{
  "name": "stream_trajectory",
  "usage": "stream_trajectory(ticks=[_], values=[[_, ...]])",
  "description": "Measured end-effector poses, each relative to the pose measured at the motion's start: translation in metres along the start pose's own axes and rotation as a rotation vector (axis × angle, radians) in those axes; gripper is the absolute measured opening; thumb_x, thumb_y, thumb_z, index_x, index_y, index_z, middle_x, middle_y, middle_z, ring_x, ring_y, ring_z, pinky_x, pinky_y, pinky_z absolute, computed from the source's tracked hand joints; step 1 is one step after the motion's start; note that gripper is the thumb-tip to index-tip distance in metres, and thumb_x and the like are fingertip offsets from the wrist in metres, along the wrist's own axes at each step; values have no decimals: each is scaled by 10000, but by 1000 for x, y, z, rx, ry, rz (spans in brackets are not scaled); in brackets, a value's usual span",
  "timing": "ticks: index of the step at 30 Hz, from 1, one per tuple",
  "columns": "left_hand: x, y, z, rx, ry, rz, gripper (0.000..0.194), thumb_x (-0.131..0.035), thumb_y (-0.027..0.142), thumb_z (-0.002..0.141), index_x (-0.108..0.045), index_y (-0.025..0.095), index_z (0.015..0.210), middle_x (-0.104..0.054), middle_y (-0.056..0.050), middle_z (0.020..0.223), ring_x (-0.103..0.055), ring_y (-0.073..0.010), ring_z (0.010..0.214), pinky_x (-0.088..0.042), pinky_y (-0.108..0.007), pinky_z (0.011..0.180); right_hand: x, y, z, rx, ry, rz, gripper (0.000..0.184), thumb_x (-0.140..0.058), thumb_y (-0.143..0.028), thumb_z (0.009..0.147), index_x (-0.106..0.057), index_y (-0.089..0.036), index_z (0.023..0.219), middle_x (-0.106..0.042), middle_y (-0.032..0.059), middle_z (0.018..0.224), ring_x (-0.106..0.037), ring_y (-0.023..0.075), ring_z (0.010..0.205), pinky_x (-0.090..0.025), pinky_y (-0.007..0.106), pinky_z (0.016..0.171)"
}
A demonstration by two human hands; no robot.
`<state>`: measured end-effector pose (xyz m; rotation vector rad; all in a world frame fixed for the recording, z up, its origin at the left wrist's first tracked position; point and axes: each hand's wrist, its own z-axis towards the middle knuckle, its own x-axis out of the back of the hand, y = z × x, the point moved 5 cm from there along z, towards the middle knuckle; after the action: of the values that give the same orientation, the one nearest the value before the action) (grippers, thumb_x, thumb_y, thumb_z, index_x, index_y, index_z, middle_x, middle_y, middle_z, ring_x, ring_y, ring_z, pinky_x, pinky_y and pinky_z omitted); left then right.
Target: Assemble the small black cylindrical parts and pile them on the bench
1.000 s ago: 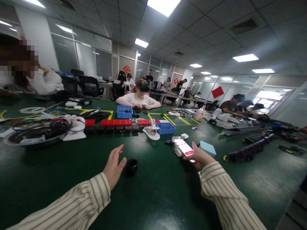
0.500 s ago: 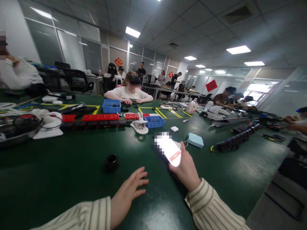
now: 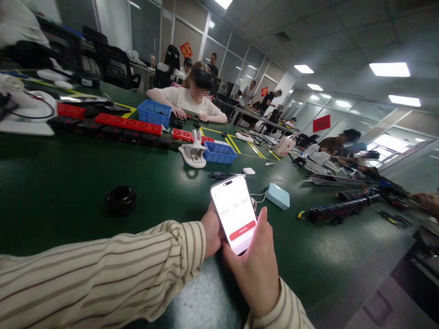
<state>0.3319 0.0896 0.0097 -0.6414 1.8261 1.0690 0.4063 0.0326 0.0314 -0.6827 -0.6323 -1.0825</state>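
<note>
A smartphone with a bright screen is in front of me, showing dark timer-like digits above a red button. My right hand grips its lower end, thumb along the right edge. Behind the phone's left edge is my left hand; its fingers are hidden, so I cannot tell whether it grips the phone. Just beyond lies a light blue box with a white cable running toward the phone. A small white case rests past the phone's top. On the left sits a glossy black ring-shaped coil.
Across the green table runs a row of red-topped power strips. Nearby are blue bins and a white clamp-like stand. A long black bundle lies right. A person sits opposite, hands on the table.
My left hand has moved right, from open above the table to behind the phone. The phone is more upright, its screen now readable. The view has tilted and shifted.
</note>
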Motion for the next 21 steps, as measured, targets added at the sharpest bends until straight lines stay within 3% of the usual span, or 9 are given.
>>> stream_trajectory(ticks=[3, 9, 16, 21], values=[[2, 2, 1, 90, 20, 7, 624, -224, 502, 930, -680, 88, 827, -712, -118, 816, -673, -220, 694, -518, -332, 680, 1, -1, -1, -18, -59, -6, 968, -555, -525, 771, -12, -75, 1435, -465, 203, 1144, -484, 335, 1010, -462, 507, 804], [-5, 8, 2, 103, -159, -58, 648, -168, 476, 941, -663, 78, 809, -695, -117, 784, -666, -213, 676, -506, -319, 671, 2, -1, -2, -17, -128, -22, 989, -519, -600, 771, 9, -96, 1440, -433, 209, 1204, -464, 359, 1065, -449, 518, 822], [-1, 8, 2, 147, -46, -2, 649, -139, 484, 939, -642, 73, 929, -688, -143, 914, -655, -241, 794, -470, -377, 816, -1, -2, -3, 0, -115, -77, 895, -414, -609, 823, -7, -107, 1441, -429, 211, 1206, -474, 360, 1057, -457, 520, 808], [-1, 8, 1, 123, -45, -3, 630, -159, 483, 934, -642, 80, 914, -677, -141, 913, -638, -244, 821, -431, -396, 897, -4, -2, -2, 27, -79, -100, 848, -362, -609, 843, -25, -110, 1440, -441, 215, 1182, -486, 358, 1028, -467, 523, 792]])
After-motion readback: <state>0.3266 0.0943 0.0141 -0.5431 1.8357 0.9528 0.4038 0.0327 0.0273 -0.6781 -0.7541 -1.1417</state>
